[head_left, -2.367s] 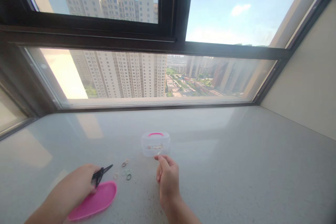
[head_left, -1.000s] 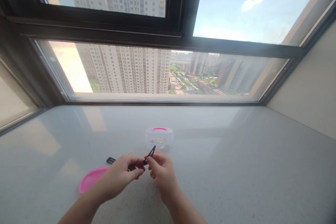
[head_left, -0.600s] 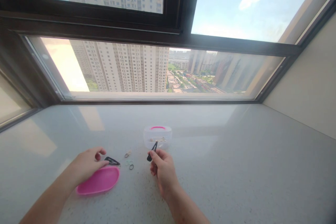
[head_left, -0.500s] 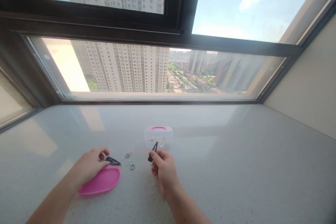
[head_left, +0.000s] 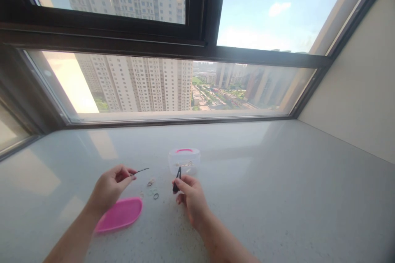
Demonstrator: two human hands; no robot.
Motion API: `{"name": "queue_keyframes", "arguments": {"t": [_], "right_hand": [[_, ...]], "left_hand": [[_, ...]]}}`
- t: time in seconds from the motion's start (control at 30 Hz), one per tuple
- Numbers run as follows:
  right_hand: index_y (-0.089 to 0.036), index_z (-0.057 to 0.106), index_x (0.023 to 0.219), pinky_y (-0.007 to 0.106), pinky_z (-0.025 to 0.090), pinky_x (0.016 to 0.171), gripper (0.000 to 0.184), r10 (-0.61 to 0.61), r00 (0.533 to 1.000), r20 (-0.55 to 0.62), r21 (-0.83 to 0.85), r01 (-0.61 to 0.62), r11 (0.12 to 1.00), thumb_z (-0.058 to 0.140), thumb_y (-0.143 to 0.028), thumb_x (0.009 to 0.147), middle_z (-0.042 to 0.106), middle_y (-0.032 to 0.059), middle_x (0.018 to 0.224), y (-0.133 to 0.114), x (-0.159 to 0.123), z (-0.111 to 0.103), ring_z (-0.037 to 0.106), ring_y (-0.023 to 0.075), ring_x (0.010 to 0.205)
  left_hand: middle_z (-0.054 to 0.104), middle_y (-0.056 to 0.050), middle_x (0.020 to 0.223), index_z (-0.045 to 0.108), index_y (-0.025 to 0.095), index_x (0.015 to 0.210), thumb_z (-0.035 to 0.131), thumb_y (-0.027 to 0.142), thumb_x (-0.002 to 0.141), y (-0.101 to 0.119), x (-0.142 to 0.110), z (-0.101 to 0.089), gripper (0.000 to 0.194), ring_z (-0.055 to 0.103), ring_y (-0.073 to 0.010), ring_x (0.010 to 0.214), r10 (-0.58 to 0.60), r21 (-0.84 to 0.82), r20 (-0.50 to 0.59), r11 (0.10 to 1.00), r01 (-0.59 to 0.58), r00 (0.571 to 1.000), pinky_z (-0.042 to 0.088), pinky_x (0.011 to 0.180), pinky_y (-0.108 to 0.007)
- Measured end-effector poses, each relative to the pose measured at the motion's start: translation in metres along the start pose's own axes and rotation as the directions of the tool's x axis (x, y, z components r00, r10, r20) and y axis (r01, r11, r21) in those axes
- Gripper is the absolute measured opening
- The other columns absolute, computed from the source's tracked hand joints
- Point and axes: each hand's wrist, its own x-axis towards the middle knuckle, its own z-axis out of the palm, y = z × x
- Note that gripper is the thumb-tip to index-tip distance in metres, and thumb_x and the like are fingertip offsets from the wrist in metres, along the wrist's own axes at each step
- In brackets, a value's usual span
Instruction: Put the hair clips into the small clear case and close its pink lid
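Pinched in my left hand [head_left: 112, 185] is a black hair clip [head_left: 142, 171], seen edge-on as a thin line and raised above the sill. My right hand [head_left: 193, 197] grips another black hair clip [head_left: 177, 181], a snap type, pointing up and away from me. Just beyond it stands a clear plastic box [head_left: 184, 157] with a pink handle and small pale items inside. Between my hands lie several small hair ties, among them a dark one [head_left: 156, 196] and a pale green one [head_left: 151, 192]. Partly under my left wrist is a pink oval lid [head_left: 121, 215].
Everything rests on a pale speckled window sill [head_left: 277, 197]. A dark window frame [head_left: 123, 125] borders its far edge, with tall buildings outside. A plain wall [head_left: 354, 90] closes off the right side.
My left hand has lifted its black hair clip up from beside the pink lid and turned it edge-on. My right hand keeps its clip, now tilted more upright. The view has shifted slightly.
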Motion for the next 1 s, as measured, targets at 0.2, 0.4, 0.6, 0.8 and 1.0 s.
{"name": "queue_keyframes", "arguments": {"t": [0.2,0.4,0.6,0.8,1.0], "right_hand": [[-0.011,0.07,0.069,0.026,0.048,0.064,0.029,0.038,0.993,0.109,0.122,-0.052,0.991,0.082,-0.033,0.056,0.071,0.0133,0.093,0.005,0.003,0.002,0.064,0.0179,0.076],[-0.012,0.068,0.069,0.029,0.05,0.07,0.029,0.014,0.996,0.089,0.208,-0.032,0.978,0.083,-0.032,0.055,0.07,0.0076,0.074,0.009,0.009,-0.005,0.065,0.018,0.072],[-0.014,0.064,0.064,0.02,0.042,0.051,0.024,-0.07,0.998,0.008,0.249,0.066,0.966,0.081,-0.03,0.056,0.065,0.0002,0.061,0.01,0.009,-0.006,0.057,0.0112,0.056],[-0.015,0.064,0.061,0.024,0.041,0.049,0.026,-0.098,0.995,-0.034,0.229,0.103,0.968,0.081,-0.033,0.055,0.066,0.002,0.057,0.008,0.003,-0.013,0.057,0.0141,0.052],[-0.017,0.067,0.07,0.028,0.047,0.055,0.028,-0.117,0.992,-0.043,0.236,0.124,0.964,0.081,-0.036,0.055,0.07,0.0047,0.07,0.009,0.004,-0.017,0.062,0.0177,0.062]], "left_hand": [[0.07,-0.008,0.093,0.044,0.022,0.057,0.052,0.018,0.075,0.028,-0.015,0.036,0.02,0.065,-0.0183,0.067,0.314,-0.038,-0.039,0.948,-0.315,0.949,0.052,0.066,-0.031],[0.068,-0.007,0.089,0.058,0.022,0.07,0.047,0.009,0.075,0.044,-0.033,0.073,0.018,0.062,-0.0199,0.083,0.535,-0.051,0.029,0.845,-0.533,0.845,0.048,0.075,-0.03],[0.066,-0.011,0.097,0.059,0.021,0.069,0.05,0.012,0.08,0.056,-0.054,0.096,0.017,0.061,-0.0213,0.094,0.635,-0.132,0.033,0.768,-0.627,0.772,0.047,0.085,-0.032],[0.068,-0.01,0.087,0.062,0.022,0.068,0.053,0.018,0.083,0.057,-0.067,0.12,0.018,0.062,-0.021,0.085,0.632,-0.224,-0.002,0.755,-0.616,0.775,0.049,0.08,-0.033],[0.064,-0.005,0.079,0.06,0.022,0.071,0.064,0.02,0.076,0.051,-0.058,0.123,0.007,0.06,-0.0206,0.078,0.476,-0.297,-0.091,0.825,-0.48,0.875,0.05,0.073,-0.034]]}}
